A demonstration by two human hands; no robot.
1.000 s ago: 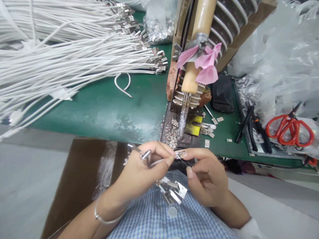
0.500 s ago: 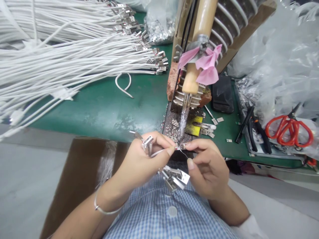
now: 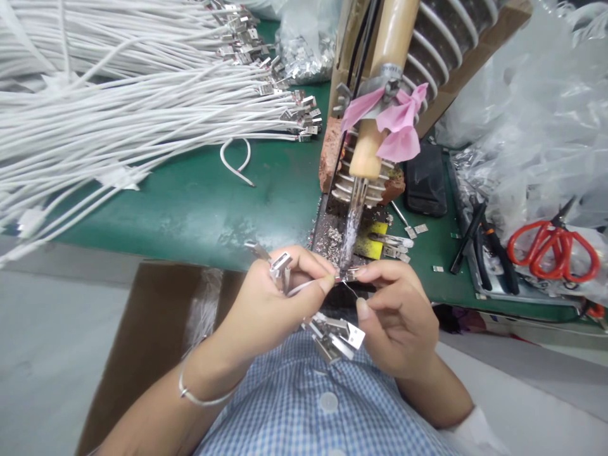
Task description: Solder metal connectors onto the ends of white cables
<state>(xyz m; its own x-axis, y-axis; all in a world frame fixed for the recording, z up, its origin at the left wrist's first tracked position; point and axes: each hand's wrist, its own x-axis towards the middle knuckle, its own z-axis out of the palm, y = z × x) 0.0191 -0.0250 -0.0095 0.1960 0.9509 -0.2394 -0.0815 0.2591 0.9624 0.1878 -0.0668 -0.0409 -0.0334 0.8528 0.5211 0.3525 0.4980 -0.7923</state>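
Observation:
My left hand (image 3: pixel 278 301) is closed around several white USB cables, and their metal plugs (image 3: pixel 344 335) stick out below and above the fingers. Thumb and forefinger pinch the end of one white cable (image 3: pixel 304 287) beside a small metal USB plug (image 3: pixel 352 274). My right hand (image 3: pixel 403 316) touches that plug with a fingertip, while its thumb and a finger pinch a thin solder wire (image 3: pixel 350 291) leading up to the joint. Just above, the tip of a soldering iron (image 3: pixel 352 231) points down at the joint; whether it touches is too small to tell.
The iron rests on a coil stand (image 3: pixel 368 190) with a pink tie (image 3: pixel 403 126). White cable bundles (image 3: pixel 156 120) lie left. Near the stand are a yellow sponge (image 3: pixel 373 244) and a black phone (image 3: pixel 426 180). Red-handled scissors (image 3: pixel 553 253) and pliers (image 3: pixel 498 256) lie right.
The plug and both hands have shifted very slightly up towards the iron tip. The grips look the same, and the view has moved a little.

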